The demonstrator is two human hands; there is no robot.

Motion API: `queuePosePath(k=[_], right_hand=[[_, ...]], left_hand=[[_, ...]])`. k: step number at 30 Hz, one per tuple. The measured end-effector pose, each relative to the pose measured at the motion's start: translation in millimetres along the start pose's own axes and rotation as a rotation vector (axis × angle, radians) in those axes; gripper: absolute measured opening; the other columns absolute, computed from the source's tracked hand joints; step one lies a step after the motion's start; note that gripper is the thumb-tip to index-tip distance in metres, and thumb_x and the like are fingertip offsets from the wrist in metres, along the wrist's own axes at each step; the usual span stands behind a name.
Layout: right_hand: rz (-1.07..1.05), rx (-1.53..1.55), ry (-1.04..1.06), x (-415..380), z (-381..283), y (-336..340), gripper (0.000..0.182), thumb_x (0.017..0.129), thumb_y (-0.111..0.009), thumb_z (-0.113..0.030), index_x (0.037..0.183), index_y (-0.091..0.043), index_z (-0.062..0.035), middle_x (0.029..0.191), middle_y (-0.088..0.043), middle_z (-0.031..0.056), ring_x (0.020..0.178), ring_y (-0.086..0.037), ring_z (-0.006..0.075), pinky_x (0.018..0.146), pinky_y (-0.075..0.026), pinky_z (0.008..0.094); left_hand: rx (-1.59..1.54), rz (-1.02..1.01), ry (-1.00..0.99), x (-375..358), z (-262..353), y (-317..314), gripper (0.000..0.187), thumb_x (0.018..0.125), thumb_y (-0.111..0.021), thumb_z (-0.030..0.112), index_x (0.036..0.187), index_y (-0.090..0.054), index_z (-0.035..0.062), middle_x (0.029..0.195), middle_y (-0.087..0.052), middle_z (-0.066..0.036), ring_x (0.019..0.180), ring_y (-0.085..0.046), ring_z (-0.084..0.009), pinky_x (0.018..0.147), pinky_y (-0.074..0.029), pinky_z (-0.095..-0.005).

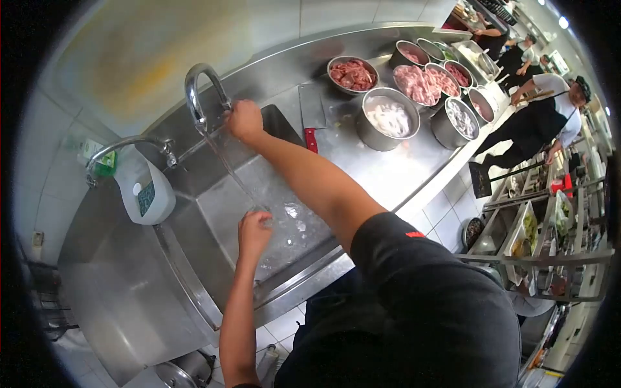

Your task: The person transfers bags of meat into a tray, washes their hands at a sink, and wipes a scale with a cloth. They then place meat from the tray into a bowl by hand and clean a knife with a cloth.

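Observation:
My right hand (244,121) reaches across to the back of a steel sink (223,213). Its fingers are closed around the handle at the base of a curved chrome faucet (193,97); the handle itself is mostly hidden. A thin stream of water (226,165) falls from the spout into the basin. Beside that stream, low over the sink, hovers my left hand (254,233), its fingers loosely curled and a little apart, with nothing visible in them. Water (291,226) splashes and glints on the basin floor. A cleaver (311,126) with a red handle lies right of the sink.
A white plastic jug (149,194) stands left of the basin by a second faucet (123,143). Several steel pots hold raw meat (352,75) and pale pieces in liquid (388,119) along the right counter. A person (540,119) with a long-handled dustpan (480,180) stands in the aisle.

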State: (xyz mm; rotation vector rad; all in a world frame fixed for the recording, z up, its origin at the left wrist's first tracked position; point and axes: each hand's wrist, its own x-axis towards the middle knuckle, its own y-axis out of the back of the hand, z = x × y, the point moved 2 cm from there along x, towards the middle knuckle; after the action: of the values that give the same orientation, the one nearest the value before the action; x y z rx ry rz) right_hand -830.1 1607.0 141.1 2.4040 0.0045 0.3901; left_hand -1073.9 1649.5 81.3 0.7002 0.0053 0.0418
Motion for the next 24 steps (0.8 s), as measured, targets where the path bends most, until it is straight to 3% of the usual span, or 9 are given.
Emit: queuePosePath(k=[4, 8, 10, 13, 15, 19, 22, 23, 24], right_hand=[[-0.114, -0.116, 0.023, 13.3, 2.5, 16.2, 0.021, 0.068, -0.065, -0.014, 0.083, -0.065, -0.0001, 0.091, -0.062, 0.0224, 0.086, -0.061, 0.0386, 0.073, -0.050, 0.0433], [-0.360, -0.318, 0.171, -21.5, 9.1, 55.4, 0.015, 0.065, -0.062, -0.010, 0.075, -0.066, 0.0008, 0.084, -0.064, 0.0225, 0.080, -0.063, 0.0367, 0.070, -0.052, 0.0416], [-0.524, -0.404, 0.254, -50.9, 15.7, 74.9, 0.017, 0.063, -0.062, -0.008, 0.075, -0.065, 0.0029, 0.085, -0.064, 0.0228, 0.079, -0.063, 0.0369, 0.069, -0.052, 0.0418], [-0.665, -0.637, 0.498, -70.5, 7.1, 114.5, 0.014, 0.071, -0.058, -0.009, 0.077, -0.067, -0.0017, 0.077, -0.066, 0.0147, 0.071, -0.066, 0.0268, 0.058, -0.052, 0.0356], [-0.874, 0.243, -0.132, -92.5, -40.2, 198.7, 0.015, 0.073, -0.056, -0.003, 0.083, -0.066, -0.0030, 0.074, -0.066, 0.0090, 0.066, -0.065, 0.0159, 0.052, -0.049, 0.0290], [-1.048, 0.787, -0.038, -104.8, -28.7, 230.9, 0.017, 0.074, -0.060, -0.005, 0.090, -0.065, -0.0038, 0.078, -0.066, 0.0070, 0.068, -0.063, 0.0141, 0.056, -0.047, 0.0267], [-0.921, -0.453, 0.529, -144.3, 31.6, 108.1, 0.026, 0.075, -0.065, -0.017, 0.095, -0.064, -0.0012, 0.091, -0.065, 0.0117, 0.079, -0.063, 0.0282, 0.071, -0.051, 0.0372], [-1.002, -0.846, 0.525, -179.7, 17.6, 146.6, 0.029, 0.076, -0.062, -0.021, 0.100, -0.064, -0.0049, 0.097, -0.064, 0.0113, 0.088, -0.061, 0.0338, 0.081, -0.047, 0.0430], [-0.835, -0.625, 0.622, -192.5, 45.9, 128.1, 0.032, 0.074, -0.062, -0.019, 0.104, -0.064, -0.0064, 0.101, -0.063, 0.0126, 0.090, -0.059, 0.0367, 0.085, -0.045, 0.0452]], left_hand=[[-0.097, -0.161, 0.120, -17.5, 9.8, -6.4, 0.018, 0.060, -0.067, 0.001, 0.078, -0.065, 0.0018, 0.076, -0.062, -0.012, 0.068, -0.060, -0.0231, 0.062, -0.047, -0.0333], [-0.061, -0.030, -0.043, -26.9, 26.0, -11.2, 0.014, 0.061, -0.067, 0.000, 0.075, -0.065, 0.0007, 0.070, -0.061, -0.012, 0.064, -0.061, -0.0234, 0.061, -0.047, -0.0325], [-0.055, -0.067, 0.079, -31.0, 10.7, -17.5, 0.012, 0.061, -0.069, 0.001, 0.073, -0.066, 0.0004, 0.067, -0.061, -0.012, 0.061, -0.060, -0.0242, 0.060, -0.047, -0.0321], [-0.122, -0.008, 0.126, -36.9, 15.2, -4.6, 0.012, 0.062, -0.069, 0.001, 0.074, -0.067, 0.0006, 0.069, -0.062, -0.012, 0.062, -0.061, -0.0215, 0.061, -0.047, -0.0306], [-0.145, 0.059, 0.150, -41.4, 43.6, 12.2, 0.011, 0.063, -0.069, 0.001, 0.074, -0.067, 0.0008, 0.069, -0.063, -0.011, 0.062, -0.060, -0.0194, 0.061, -0.047, -0.0296], [-0.189, 0.093, 0.267, -49.6, 49.4, 18.3, 0.020, 0.064, -0.070, 0.002, 0.084, -0.067, 0.0004, 0.071, -0.064, -0.010, 0.065, -0.060, -0.0151, 0.062, -0.047, -0.0277], [-0.099, -0.050, 0.395, -70.2, 61.1, 0.5, 0.042, 0.062, -0.074, 0.006, 0.103, -0.063, 0.0018, 0.083, -0.064, -0.009, 0.072, -0.059, -0.0159, 0.064, -0.047, -0.0284], [0.101, 0.071, 0.226, -82.1, 46.6, -11.7, 0.045, 0.062, -0.075, 0.006, 0.105, -0.062, 0.0023, 0.086, -0.063, -0.008, 0.073, -0.059, -0.0156, 0.064, -0.047, -0.0281], [0.306, 0.186, 0.056, -93.2, 37.9, -18.7, 0.048, 0.062, -0.076, 0.007, 0.108, -0.061, 0.0028, 0.089, -0.063, -0.007, 0.075, -0.058, -0.0153, 0.064, -0.047, -0.0279]])
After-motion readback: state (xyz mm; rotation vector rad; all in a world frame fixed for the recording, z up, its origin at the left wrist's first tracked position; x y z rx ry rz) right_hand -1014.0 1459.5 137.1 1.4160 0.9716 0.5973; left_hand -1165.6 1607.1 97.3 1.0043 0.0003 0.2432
